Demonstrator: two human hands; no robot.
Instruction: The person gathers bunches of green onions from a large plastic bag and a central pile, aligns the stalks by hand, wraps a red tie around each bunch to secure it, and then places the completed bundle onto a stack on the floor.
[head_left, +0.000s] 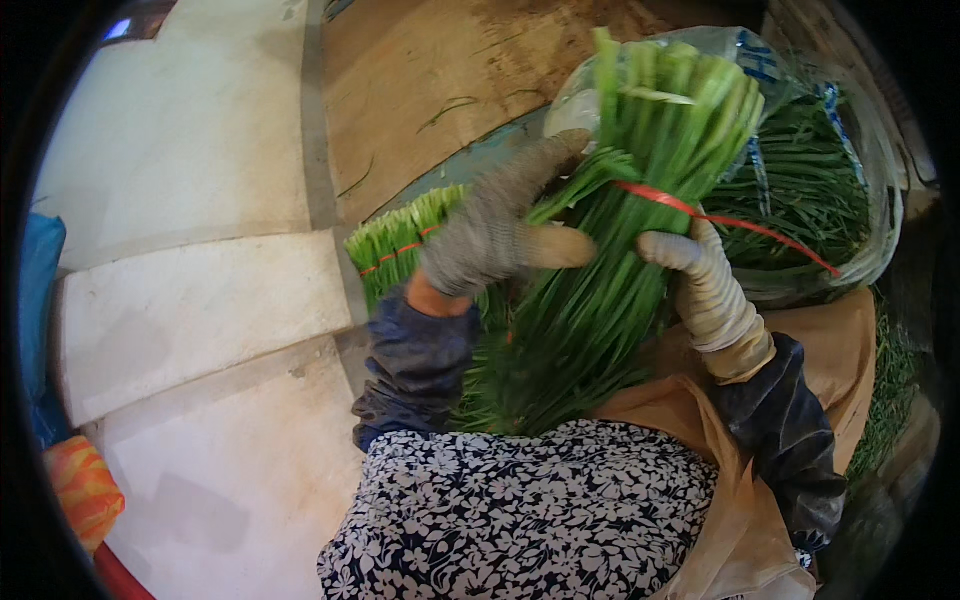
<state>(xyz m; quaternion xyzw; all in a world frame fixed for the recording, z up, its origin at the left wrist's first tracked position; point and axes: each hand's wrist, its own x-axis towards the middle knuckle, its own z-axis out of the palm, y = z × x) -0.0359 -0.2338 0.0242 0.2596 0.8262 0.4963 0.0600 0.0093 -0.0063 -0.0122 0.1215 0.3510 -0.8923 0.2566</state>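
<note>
A large bunch of green garlic chives (615, 277) leans up before me, pale cut ends at the top. My right hand (709, 285), in a pale ribbed glove, grips it from the right, thumb in front and fingers hidden behind. A red tie (660, 196) crosses the bunch just above that thumb, its loose tail reaching right. My left hand (499, 229), in a blurred grey-brown glove, is at the bunch's left side with thumb and forefinger apart. A small tuft of stalks (589, 176) lies between them; whether the hand grips it is unclear.
Another chive bundle (397, 244) with a red tie lies left behind my left forearm. A clear plastic bag (885, 225) of loose chives (795, 187) stands at right. Brown sheeting (825, 337) is beside my floral-print clothing (525, 510). A blue bag (41, 300) sits far left.
</note>
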